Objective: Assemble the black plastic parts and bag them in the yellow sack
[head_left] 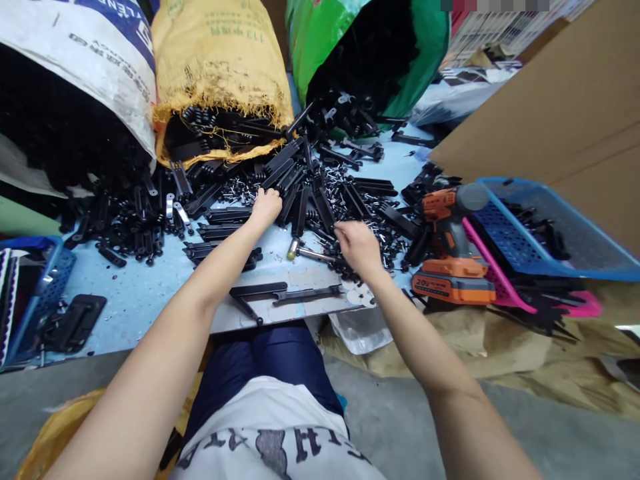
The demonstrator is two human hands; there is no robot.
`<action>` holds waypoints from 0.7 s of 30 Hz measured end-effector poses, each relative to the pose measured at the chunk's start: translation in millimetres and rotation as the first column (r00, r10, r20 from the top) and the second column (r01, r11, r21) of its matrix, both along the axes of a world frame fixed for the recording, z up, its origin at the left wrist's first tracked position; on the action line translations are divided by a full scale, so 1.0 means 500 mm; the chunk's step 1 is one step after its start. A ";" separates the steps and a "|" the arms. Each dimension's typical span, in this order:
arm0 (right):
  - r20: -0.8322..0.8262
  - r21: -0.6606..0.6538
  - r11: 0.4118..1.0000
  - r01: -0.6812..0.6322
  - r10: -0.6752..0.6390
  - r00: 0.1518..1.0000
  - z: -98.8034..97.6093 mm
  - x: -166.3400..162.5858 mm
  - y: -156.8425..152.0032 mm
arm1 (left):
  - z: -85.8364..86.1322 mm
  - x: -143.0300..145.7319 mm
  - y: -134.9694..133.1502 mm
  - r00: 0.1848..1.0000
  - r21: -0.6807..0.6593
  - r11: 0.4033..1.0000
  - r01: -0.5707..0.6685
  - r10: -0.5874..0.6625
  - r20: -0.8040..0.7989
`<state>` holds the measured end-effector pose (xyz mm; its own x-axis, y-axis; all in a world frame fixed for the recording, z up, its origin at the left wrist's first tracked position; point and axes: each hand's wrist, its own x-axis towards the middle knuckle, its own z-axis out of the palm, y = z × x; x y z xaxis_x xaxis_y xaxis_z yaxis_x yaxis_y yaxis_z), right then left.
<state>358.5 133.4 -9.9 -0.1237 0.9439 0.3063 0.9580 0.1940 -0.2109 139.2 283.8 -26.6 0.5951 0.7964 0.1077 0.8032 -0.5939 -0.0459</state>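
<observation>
My left hand (265,205) reaches far over the light blue table (140,293) into a pile of black plastic strips (300,180) and small metal screws; its fingers curl down into the pile and what they grip is hidden. My right hand (356,245) rests closed on the strips and screws just right of a small hammer (306,252) lying on the table. An assembled black strip part (285,293) lies near the table's front edge.
An orange cordless drill (447,247) stands to the right, beside a pink basket (505,280) and a blue basket (550,233). White (75,60), yellow (220,73) and green (350,47) sacks of black parts line the back. A cardboard sheet (555,113) leans at right. Another blue basket (35,293) sits left.
</observation>
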 end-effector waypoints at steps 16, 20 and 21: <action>0.458 -0.258 0.963 -0.076 0.191 0.868 0.011 0.114 0.186 | 0.081 -0.268 -0.318 0.878 -0.218 0.967 -0.128 0.213 0.429; 0.491 -0.293 0.955 -0.050 0.195 0.849 0.014 0.110 0.194 | 0.045 -0.309 -0.397 0.914 -0.268 0.948 -0.172 0.255 0.315; 0.493 -0.291 0.955 -0.046 0.191 0.849 0.017 0.108 0.194 | 0.037 -0.309 -0.406 0.923 -0.253 0.951 -0.175 0.248 0.296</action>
